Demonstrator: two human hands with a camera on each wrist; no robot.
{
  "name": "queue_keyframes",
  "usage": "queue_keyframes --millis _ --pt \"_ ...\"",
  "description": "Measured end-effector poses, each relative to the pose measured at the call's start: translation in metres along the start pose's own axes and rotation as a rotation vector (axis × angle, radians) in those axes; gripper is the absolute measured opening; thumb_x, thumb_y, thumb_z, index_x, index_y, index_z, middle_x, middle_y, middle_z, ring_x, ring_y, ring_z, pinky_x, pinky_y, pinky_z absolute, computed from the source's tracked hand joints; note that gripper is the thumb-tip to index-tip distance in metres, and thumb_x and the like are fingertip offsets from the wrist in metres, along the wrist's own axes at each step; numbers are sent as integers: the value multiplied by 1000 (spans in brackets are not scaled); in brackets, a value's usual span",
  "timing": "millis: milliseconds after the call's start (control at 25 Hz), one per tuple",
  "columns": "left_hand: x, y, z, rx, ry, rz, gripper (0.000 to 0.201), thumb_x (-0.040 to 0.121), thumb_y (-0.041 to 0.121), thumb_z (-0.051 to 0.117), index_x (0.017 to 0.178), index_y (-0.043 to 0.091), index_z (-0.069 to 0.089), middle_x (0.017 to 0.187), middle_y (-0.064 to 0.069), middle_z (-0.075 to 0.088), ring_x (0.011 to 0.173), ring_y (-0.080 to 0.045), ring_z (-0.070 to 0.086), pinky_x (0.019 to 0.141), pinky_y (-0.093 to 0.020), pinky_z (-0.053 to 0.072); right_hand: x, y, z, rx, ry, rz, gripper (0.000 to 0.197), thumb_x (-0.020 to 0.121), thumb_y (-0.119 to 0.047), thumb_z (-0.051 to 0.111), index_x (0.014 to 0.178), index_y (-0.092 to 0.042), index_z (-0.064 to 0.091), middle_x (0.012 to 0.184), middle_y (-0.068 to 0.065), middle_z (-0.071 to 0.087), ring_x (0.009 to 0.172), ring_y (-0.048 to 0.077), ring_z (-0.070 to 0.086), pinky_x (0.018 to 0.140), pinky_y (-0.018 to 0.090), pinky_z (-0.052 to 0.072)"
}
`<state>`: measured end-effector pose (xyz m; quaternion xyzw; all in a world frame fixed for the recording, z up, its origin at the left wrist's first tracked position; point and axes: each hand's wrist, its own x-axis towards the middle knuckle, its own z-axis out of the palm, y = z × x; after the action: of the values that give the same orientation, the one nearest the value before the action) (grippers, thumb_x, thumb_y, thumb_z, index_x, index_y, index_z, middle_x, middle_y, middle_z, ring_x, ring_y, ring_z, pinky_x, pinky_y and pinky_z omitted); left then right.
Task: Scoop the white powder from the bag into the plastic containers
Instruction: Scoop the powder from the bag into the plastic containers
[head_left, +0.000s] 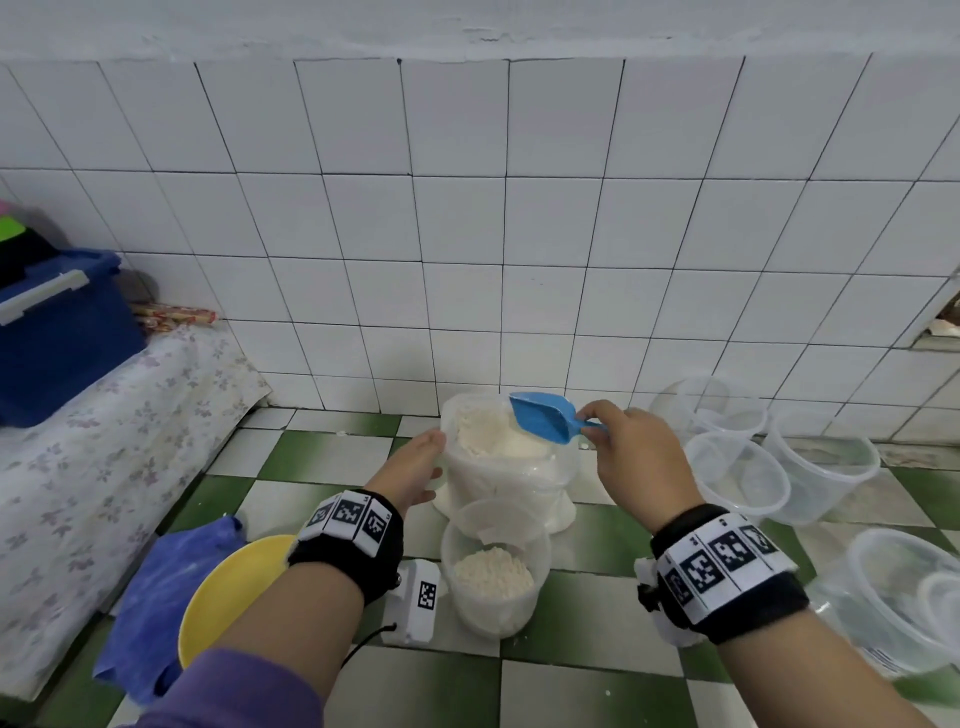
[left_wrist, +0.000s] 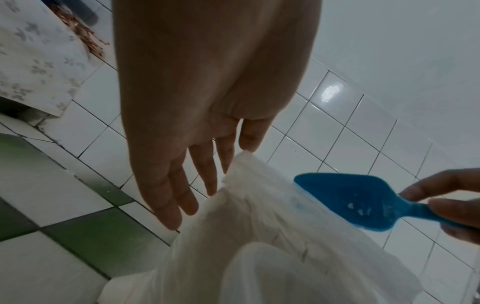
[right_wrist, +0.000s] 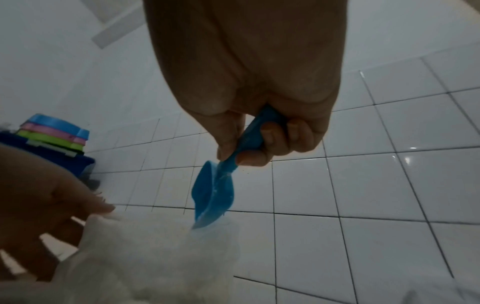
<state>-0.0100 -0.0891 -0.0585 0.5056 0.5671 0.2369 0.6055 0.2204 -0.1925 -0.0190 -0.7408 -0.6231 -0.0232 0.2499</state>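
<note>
A clear plastic bag (head_left: 506, 483) of white powder (head_left: 493, 436) stands open on the checkered floor against the tiled wall. My left hand (head_left: 415, 467) lies with straight fingers (left_wrist: 166, 197) against the bag's left rim (left_wrist: 233, 170). My right hand (head_left: 631, 452) grips the handle of a blue scoop (head_left: 543, 415), whose bowl hangs over the bag's mouth (right_wrist: 213, 195) and looks nearly empty (left_wrist: 348, 199). In front of the bag stands a clear plastic container (head_left: 493, 571) partly filled with powder.
Several empty clear containers (head_left: 737, 467) stand at the right by the wall. A yellow bowl (head_left: 228, 592) and a blue cloth (head_left: 156, 597) lie at the lower left. A floral-covered mattress (head_left: 78, 467) with a blue box (head_left: 57, 332) runs along the left.
</note>
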Motion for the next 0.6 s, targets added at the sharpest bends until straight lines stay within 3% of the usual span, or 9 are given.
queue_keyframes --millis 120,200,400,600 --pt "6 -1 2 -12 -10 11 39 103 41 36 139 30 45 135 2 51 120 -21 51 102 -41 43 6 -9 3 -240 24 -62 31 58 1 74 86 -12 68 51 7 48 46 22 34 47 27 27" --pt "9 -1 4 -16 -15 26 34 103 41 36 134 33 48 134 3 53 120 -21 51 105 -45 41 8 -16 4 -331 21 -77 34 52 3 72 82 -11 67 48 6 46 47 19 26 46 27 24" --pt "14 -1 7 -31 -12 40 26 104 36 35 123 36 53 130 3 56 121 -21 51 109 -48 37 11 -29 3 -413 -204 -22 29 85 -6 44 111 -14 54 66 1 37 66 24 39 59 32 28" --pt "12 0 9 -4 2 56 27 105 35 33 122 37 53 126 4 56 116 -19 51 107 -44 39 15 -42 8 -421 -303 -48 25 88 -4 41 111 -12 49 61 0 24 69 25 41 56 30 29"
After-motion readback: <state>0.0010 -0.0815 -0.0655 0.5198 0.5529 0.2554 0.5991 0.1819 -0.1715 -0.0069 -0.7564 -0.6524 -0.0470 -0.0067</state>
